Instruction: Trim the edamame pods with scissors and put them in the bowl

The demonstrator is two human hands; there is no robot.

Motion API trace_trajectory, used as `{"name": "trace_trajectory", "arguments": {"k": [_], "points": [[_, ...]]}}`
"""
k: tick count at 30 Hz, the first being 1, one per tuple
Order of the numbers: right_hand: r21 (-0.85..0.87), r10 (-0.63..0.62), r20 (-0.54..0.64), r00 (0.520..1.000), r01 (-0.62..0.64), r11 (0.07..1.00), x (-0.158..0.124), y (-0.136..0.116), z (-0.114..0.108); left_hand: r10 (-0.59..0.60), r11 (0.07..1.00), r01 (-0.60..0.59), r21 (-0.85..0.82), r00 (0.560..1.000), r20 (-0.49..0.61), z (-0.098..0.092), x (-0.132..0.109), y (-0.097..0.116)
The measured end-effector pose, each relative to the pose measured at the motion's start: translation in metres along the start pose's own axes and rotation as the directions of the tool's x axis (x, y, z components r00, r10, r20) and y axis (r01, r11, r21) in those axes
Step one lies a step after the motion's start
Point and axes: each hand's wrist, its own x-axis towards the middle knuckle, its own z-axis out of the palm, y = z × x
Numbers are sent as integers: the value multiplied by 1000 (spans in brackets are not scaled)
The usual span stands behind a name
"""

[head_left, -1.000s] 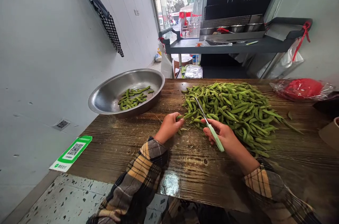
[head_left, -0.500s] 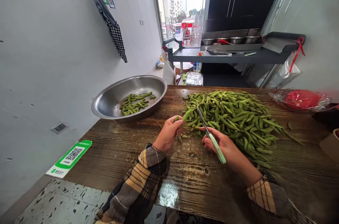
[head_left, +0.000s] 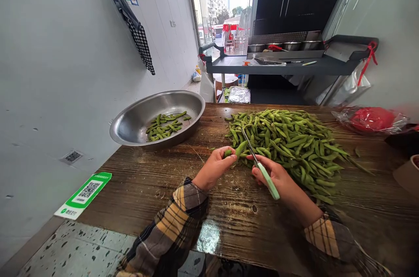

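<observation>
My left hand (head_left: 215, 167) is closed on a green edamame pod (head_left: 241, 148), which sticks out past the fingertips toward the scissors; more green shows between the fingers. In my right hand (head_left: 274, 176) are scissors (head_left: 266, 178) with pale green handles, their blades pointing up and left, close beside the pod. Whether the blades touch the pod I cannot tell. Behind and right of both hands lies a large heap of edamame pods (head_left: 294, 146) on the wooden table (head_left: 157, 207). To the left, a steel basin (head_left: 122, 126) holds several pods (head_left: 163, 127) at its bottom.
A green QR code card (head_left: 85, 194) lies at the table's left edge by the wall. At the right are a red bundle in clear plastic (head_left: 371, 119) and a partly seen tub (head_left: 407, 176). Beyond the table stands a dark cart (head_left: 278, 67) with metal bowls behind it.
My left hand has shifted right with the pod, bringing it nearer the scissor blades. My right hand and the scissors have barely moved. The view has tilted slightly.
</observation>
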Motion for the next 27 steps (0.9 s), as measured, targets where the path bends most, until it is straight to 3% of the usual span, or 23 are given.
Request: {"name": "trace_trajectory", "arguments": {"k": [3,8,10,17,27], "points": [[-8,12,-21,1000,-13,1000,-1,-1,-1,16,1000,-15,7,1000,-24,-3,1,1],[-85,-13,-27,1000,11,996,-3,-2,-2,57,995,-78,-69,963,-264,-12,6,1],[-133,-30,-24,999,26,991,-4,-1,-2,79,994,-99,-53,953,-293,-14,7,2],[-239,-70,-6,997,67,969,-2,6,0,12,994,-11,108,1000,-8,-6,0,5],[-237,-31,85,996,51,970,-4,4,-3,46,962,-51,268,999,27,-11,3,4]]}}
